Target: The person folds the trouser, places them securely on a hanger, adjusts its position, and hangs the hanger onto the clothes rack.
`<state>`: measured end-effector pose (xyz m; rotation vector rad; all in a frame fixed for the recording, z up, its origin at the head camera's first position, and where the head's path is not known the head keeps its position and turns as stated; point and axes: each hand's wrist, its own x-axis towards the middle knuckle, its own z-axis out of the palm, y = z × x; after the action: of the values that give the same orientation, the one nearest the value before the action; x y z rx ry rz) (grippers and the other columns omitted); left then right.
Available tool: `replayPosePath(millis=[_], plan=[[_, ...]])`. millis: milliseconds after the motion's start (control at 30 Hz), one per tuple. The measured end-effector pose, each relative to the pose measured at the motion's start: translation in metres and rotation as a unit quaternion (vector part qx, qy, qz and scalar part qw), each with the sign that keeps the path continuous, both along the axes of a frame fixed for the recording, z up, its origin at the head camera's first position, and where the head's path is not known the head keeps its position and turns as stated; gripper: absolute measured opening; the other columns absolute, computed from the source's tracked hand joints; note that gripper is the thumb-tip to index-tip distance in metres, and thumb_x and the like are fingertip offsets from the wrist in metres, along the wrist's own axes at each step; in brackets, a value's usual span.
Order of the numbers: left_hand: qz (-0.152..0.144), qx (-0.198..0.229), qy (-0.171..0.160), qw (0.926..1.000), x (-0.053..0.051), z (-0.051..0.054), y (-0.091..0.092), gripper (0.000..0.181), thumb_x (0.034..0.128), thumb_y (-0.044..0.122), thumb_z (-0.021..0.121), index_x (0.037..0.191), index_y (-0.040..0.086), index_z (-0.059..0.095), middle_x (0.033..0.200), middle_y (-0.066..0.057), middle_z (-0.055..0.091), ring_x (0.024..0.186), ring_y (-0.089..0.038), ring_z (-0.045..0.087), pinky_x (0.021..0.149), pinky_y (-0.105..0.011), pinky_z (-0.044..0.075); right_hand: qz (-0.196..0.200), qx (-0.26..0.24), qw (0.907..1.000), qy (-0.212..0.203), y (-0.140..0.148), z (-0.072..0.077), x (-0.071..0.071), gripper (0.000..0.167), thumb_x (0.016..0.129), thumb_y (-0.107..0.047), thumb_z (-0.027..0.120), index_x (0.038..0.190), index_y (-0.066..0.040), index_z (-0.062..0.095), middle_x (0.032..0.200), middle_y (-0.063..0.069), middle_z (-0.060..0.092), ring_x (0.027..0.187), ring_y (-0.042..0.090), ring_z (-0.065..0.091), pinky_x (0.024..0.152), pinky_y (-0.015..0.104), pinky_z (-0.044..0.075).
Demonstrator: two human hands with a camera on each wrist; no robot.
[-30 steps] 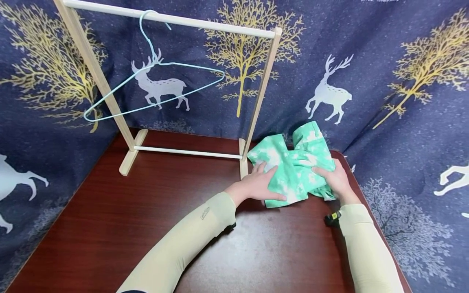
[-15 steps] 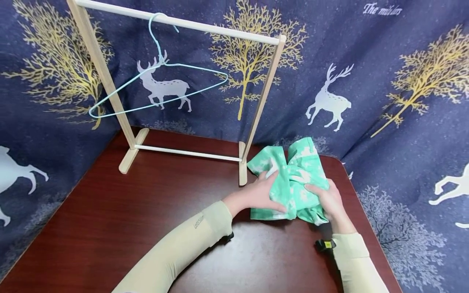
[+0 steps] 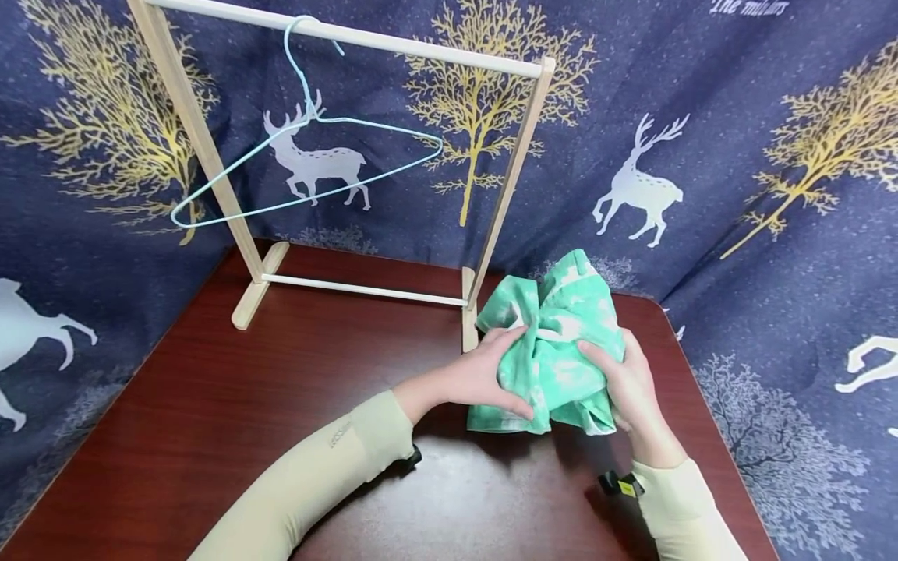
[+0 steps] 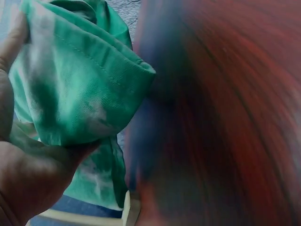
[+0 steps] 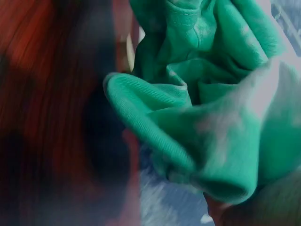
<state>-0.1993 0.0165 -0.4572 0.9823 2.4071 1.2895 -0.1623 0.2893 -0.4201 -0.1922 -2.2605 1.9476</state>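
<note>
A green and white tie-dye garment (image 3: 571, 374) is bunched up at the right of the table, held between both hands. My left hand (image 3: 484, 378) grips its left side, with the thumb near the lower edge. On the other side, my right hand (image 3: 631, 386) holds the fabric, thumb on top; its other fingers are mostly hidden behind the cloth. In the left wrist view a stitched hem of the garment (image 4: 89, 84) rises above the palm of the left hand (image 4: 33, 169). Folded, sagging layers of the garment (image 5: 221, 132) fill much of the right wrist view.
A wooden rack (image 3: 510, 187) stands at the back of the table (image 3: 337, 343), its right foot close to the garment. From its top rail hangs a light blue hanger (image 3: 311, 115). A dark blue curtain (image 3: 701, 257) with deer and trees surrounds the table.
Both hands have drawn the garment toward me and slightly left, bunching it narrower and lifting it somewhat. The left fingers, spread flat on the cloth earlier, now curl round its side.
</note>
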Motion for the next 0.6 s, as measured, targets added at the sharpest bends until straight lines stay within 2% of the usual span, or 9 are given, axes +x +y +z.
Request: replayPosePath(millis=[133, 267, 333, 367, 467, 533, 600], plan=[[-0.014, 0.016, -0.01, 0.9997, 0.002, 0.006, -0.029, 0.132, 0.0824, 0.055, 0.098, 0.18, 0.019, 0.016, 0.177, -0.014, 0.027, 0.16, -0.034, 0.035, 0.13, -0.057, 0.032, 0.016, 0.009, 0.9994, 0.031, -0.024, 0.006, 0.015, 0.042, 0.104, -0.017, 0.081, 0.14, -0.007, 0.061, 0.116, 0.002, 0.07, 0.092, 0.011, 0.074, 0.081, 0.025, 0.063], [-0.018, 0.029, -0.017, 0.9993, 0.001, 0.007, -0.061, 0.135, 0.0838, 0.084, 0.08, 0.18, 0.014, 0.016, 0.176, -0.019, 0.027, 0.161, -0.039, 0.034, 0.129, -0.062, 0.031, 0.049, 0.052, 0.996, 0.053, -0.049, 0.003, 0.029, 0.049, 0.103, -0.011, 0.08, 0.147, -0.005, 0.06, 0.12, 0.002, 0.071, 0.099, 0.012, 0.073, 0.087, 0.025, 0.062], [-0.01, 0.032, -0.012, 0.9993, 0.0, 0.006, -0.077, 0.136, 0.0828, 0.09, 0.074, 0.179, 0.013, 0.019, 0.175, -0.02, 0.031, 0.158, -0.039, 0.038, 0.128, -0.063, 0.033, 0.074, 0.078, 0.992, 0.067, -0.062, -0.001, 0.036, 0.053, 0.101, -0.009, 0.082, 0.15, -0.006, 0.06, 0.123, 0.003, 0.071, 0.104, 0.012, 0.071, 0.091, 0.024, 0.06], [-0.003, 0.034, -0.011, 0.9994, -0.001, 0.004, -0.085, 0.133, 0.0837, 0.088, 0.076, 0.179, 0.013, 0.021, 0.174, -0.019, 0.033, 0.157, -0.039, 0.041, 0.127, -0.063, 0.035, 0.092, 0.08, 0.9895, 0.077, -0.069, -0.004, 0.04, 0.055, 0.101, -0.007, 0.082, 0.151, -0.005, 0.06, 0.124, 0.006, 0.07, 0.106, 0.013, 0.071, 0.093, 0.025, 0.06], [0.019, 0.034, -0.01, 0.9992, -0.003, 0.0, -0.11, 0.117, 0.0892, 0.066, 0.087, 0.177, 0.014, 0.03, 0.172, -0.016, 0.041, 0.153, -0.036, 0.046, 0.126, -0.062, 0.037, 0.159, 0.079, 0.9768, 0.119, -0.09, -0.015, 0.052, 0.059, 0.098, 0.0, 0.081, 0.152, -0.004, 0.058, 0.129, 0.011, 0.068, 0.112, 0.014, 0.069, 0.094, 0.028, 0.061], [0.031, 0.038, -0.011, 0.9987, -0.006, -0.002, -0.126, 0.107, 0.0909, 0.051, 0.091, 0.175, 0.015, 0.036, 0.171, -0.014, 0.045, 0.152, -0.035, 0.048, 0.125, -0.061, 0.039, 0.215, 0.07, 0.9631, 0.146, -0.105, -0.022, 0.058, 0.061, 0.097, 0.004, 0.08, 0.153, -0.003, 0.056, 0.134, 0.014, 0.063, 0.115, 0.016, 0.068, 0.094, 0.032, 0.063], [0.037, 0.036, -0.009, 0.9986, -0.008, -0.003, -0.14, 0.1, 0.0925, 0.044, 0.091, 0.174, 0.016, 0.041, 0.17, -0.013, 0.047, 0.153, -0.035, 0.049, 0.124, -0.061, 0.039, 0.262, 0.078, 0.9475, 0.166, -0.117, -0.027, 0.063, 0.065, 0.097, 0.005, 0.081, 0.155, -0.005, 0.054, 0.139, 0.014, 0.058, 0.119, 0.017, 0.068, 0.095, 0.037, 0.064]])
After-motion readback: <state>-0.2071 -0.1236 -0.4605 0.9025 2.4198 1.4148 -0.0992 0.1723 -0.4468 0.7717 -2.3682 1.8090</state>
